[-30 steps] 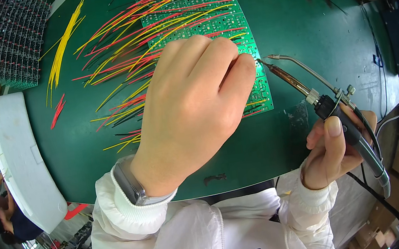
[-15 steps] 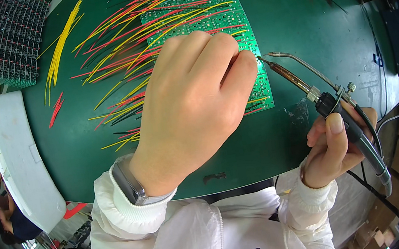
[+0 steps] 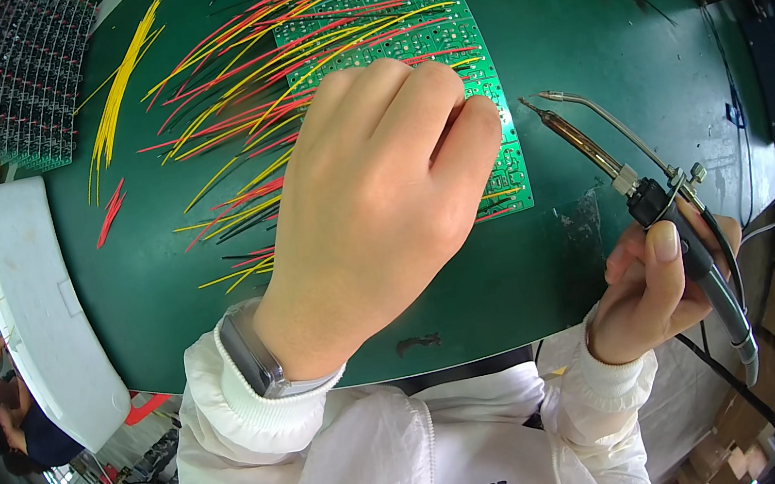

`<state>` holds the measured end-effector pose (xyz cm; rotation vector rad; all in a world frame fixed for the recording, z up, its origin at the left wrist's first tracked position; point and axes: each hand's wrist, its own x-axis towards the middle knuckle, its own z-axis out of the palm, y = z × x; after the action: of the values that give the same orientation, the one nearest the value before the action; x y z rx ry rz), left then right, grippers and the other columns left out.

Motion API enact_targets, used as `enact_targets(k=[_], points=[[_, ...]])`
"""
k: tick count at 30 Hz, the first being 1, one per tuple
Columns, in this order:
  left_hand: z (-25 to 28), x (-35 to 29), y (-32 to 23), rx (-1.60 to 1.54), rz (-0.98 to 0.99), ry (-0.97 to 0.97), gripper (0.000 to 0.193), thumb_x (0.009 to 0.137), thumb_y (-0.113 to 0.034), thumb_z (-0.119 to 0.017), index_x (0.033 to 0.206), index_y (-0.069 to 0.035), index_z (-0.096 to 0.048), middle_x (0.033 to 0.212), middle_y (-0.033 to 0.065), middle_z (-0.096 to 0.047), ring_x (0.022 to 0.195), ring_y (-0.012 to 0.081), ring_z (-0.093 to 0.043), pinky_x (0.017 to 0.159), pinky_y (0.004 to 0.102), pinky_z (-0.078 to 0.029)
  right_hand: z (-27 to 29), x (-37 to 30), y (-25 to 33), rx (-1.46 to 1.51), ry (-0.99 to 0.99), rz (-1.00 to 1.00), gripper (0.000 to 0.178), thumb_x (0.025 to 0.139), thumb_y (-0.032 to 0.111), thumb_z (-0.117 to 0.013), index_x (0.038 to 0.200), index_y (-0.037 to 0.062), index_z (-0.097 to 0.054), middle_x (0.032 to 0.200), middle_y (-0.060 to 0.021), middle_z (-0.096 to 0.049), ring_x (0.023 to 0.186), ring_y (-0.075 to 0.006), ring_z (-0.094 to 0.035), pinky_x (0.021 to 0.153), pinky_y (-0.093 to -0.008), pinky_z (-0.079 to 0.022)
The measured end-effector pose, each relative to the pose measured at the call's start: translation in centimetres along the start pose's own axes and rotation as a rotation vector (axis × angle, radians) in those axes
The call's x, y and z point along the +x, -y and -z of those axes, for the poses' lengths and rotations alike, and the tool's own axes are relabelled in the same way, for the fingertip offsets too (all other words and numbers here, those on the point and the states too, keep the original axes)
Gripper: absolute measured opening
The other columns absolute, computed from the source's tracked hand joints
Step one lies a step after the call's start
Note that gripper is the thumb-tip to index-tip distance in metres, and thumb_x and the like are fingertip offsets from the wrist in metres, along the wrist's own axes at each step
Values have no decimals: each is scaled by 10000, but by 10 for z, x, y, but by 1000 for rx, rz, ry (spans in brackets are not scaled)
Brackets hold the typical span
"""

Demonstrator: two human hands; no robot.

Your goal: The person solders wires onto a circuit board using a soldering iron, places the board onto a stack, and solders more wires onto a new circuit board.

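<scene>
**Soldering iron held just right of the circuit board**

Soldering iron (image 3: 641, 194) sits gripped in the right hand (image 3: 653, 290), tip near the green circuit board's (image 3: 503, 153) right edge. Left hand (image 3: 382, 203), fingers curled closed, rests over the board and its red and yellow wires (image 3: 282, 35).

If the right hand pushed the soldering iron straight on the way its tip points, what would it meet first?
Probably the left hand, near its forefinger knuckle, just ahead of the soldering iron held by the right hand. The green circuit board lies beneath, though depth is unclear.
</scene>
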<state>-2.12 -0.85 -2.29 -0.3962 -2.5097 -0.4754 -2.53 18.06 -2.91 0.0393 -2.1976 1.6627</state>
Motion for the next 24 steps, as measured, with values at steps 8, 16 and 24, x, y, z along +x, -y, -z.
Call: enact_targets(k=[8, 16, 24], points=[[28, 19, 1, -79, 146, 75, 201, 697, -11, -712, 891, -37, -669, 824, 81, -608, 746, 229, -599, 667, 316, -475, -1, 4, 7, 75, -17, -30, 351, 804, 281, -653, 861, 16, -432, 442, -16, -475, 437, -95, -458, 918, -308, -350], [-24, 153, 34, -200, -375, 257, 99, 779, -75, -577, 775, 23, -585, 795, 187, -588, 783, 353, -579, 698, 404, -463, 4, 6, -5, 197, -10, 42, 205, 806, 112, -627, 878, -4, -474, 636, -60, -491, 426, -103, -426, 431, -212, -323], [-93, 202, 47, -197, -176, 356, 107, 730, -98, -650, 740, 8, -636, 746, 222, -621, 762, 358, -622, 684, 428, -473, 13, 3, -1, 289, 126, -133, 315, 770, 69, -705, 917, 5, -434, 744, -77, -536, 632, -114, -493, 599, -239, -398]])
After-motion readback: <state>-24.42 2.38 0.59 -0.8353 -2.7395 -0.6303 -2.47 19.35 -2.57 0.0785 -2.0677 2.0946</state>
